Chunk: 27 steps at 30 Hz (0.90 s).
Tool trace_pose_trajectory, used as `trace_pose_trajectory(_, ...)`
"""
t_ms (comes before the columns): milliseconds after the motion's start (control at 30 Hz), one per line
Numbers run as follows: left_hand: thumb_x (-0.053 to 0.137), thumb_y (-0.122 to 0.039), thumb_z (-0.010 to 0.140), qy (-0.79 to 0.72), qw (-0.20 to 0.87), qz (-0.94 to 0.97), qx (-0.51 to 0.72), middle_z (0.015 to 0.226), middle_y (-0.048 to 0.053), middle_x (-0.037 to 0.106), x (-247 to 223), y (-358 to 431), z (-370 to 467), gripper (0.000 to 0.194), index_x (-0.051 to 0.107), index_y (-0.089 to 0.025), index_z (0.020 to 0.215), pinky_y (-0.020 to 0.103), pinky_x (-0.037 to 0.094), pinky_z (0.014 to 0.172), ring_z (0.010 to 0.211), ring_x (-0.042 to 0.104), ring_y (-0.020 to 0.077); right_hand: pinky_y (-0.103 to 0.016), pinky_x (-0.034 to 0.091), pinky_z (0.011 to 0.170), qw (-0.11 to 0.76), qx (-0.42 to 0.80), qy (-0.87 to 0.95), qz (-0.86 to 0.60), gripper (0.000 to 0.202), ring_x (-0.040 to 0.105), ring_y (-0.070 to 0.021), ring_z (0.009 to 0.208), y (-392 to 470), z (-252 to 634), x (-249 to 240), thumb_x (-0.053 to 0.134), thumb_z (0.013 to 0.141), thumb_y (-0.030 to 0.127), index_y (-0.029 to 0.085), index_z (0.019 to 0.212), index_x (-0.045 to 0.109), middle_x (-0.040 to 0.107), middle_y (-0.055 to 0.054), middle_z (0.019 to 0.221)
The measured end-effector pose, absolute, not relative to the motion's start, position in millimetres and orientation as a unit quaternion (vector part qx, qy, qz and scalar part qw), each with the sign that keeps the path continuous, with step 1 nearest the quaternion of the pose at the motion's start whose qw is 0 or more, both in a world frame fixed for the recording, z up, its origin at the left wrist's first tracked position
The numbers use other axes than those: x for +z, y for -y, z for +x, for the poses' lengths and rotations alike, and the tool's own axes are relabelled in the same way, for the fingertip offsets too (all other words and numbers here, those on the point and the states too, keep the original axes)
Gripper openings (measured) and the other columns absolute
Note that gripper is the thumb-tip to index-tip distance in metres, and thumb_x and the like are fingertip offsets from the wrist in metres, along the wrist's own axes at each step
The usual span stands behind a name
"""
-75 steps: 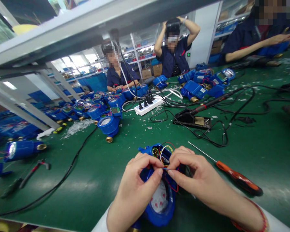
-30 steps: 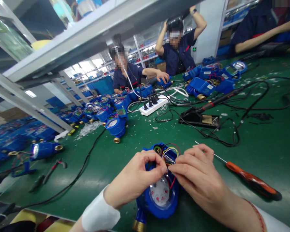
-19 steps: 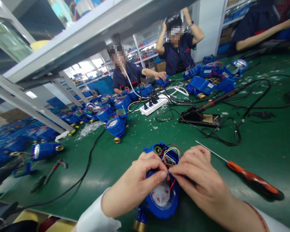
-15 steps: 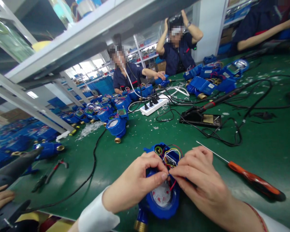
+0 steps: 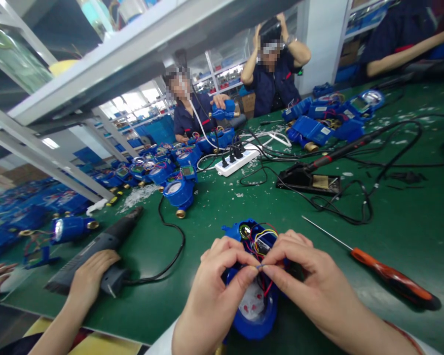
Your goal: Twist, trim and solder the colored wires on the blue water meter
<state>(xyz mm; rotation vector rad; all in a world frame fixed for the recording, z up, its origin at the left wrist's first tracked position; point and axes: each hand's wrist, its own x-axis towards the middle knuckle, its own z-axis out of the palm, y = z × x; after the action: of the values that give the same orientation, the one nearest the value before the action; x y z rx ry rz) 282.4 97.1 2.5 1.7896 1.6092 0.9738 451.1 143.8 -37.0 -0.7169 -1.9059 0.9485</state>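
A blue water meter (image 5: 254, 323) lies on the green bench in front of me, its wiring compartment open and red, yellow, white and black wires (image 5: 265, 236) looping out. Over its dial, the thumb and forefinger of my left hand (image 5: 222, 283) pinch a thin blue wire (image 5: 259, 267). From the other side my right hand (image 5: 313, 276) pinches the same spot, fingertips almost touching. What exactly lies between the tips is mostly hidden. An orange-and-black screwdriver (image 5: 392, 277) rests to the right of my right hand.
At left, a co-worker's hand (image 5: 94, 268) lies on a grey heat gun (image 5: 103, 244). Further back are a power strip (image 5: 237, 161), a soldering iron (image 5: 342, 148) in its stand, and several blue meters (image 5: 179, 192). Two people sit opposite; a shelf (image 5: 107, 64) slants overhead.
My hands have drawn closer together at the fingertips, still pinching. The heat gun was laid onto the bench by the co-worker at left. A person opposite has lifted a blue meter.
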Motion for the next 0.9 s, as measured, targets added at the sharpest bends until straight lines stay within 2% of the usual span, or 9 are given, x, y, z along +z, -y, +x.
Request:
trace_pose_trajectory(467,0.065,-0.027,0.077,-0.603,0.296,0.649,0.357,0.078,0.002,0.06,8.0,-98.7,284.6,0.008,0.067,-0.02,0.073,0.034,0.036,0.08,0.081,0.055,0.0188,-0.033,0.033,0.071,0.456,0.354,0.776,-0.253,0.016,0.048,-0.0164,0.073,-143.0,452.0,-40.7,0.055,0.089,0.011,0.022,0.079,0.057,0.056,0.004,0.072)
trace_pose_trajectory(733,0.064,-0.024,0.076,-0.606,0.287,0.647,0.363,0.077,0.001,0.059,7.6,-99.3,284.8,0.006,0.065,-0.02,0.072,0.034,0.037,0.079,0.079,0.055,0.018,-0.034,0.032,0.074,0.495,0.249,0.797,-0.242,0.016,0.05,-0.0149,0.073,-140.9,450.8,-40.3,0.055,0.087,0.006,0.021,0.085,0.059,0.055,0.004,0.073)
trace_pose_trajectory(900,0.065,-0.022,0.075,-0.602,0.273,0.649,0.377,0.075,0.001,0.061,4.8,-97.5,285.6,0.005,0.066,-0.02,0.071,0.032,0.039,0.076,0.078,0.055,0.0172,-0.034,0.033,0.073,0.499,0.236,0.798,-0.24,0.015,0.05,-0.0158,0.074,-141.1,451.8,-40.8,0.056,0.087,0.007,0.021,0.083,0.059,0.056,0.003,0.073)
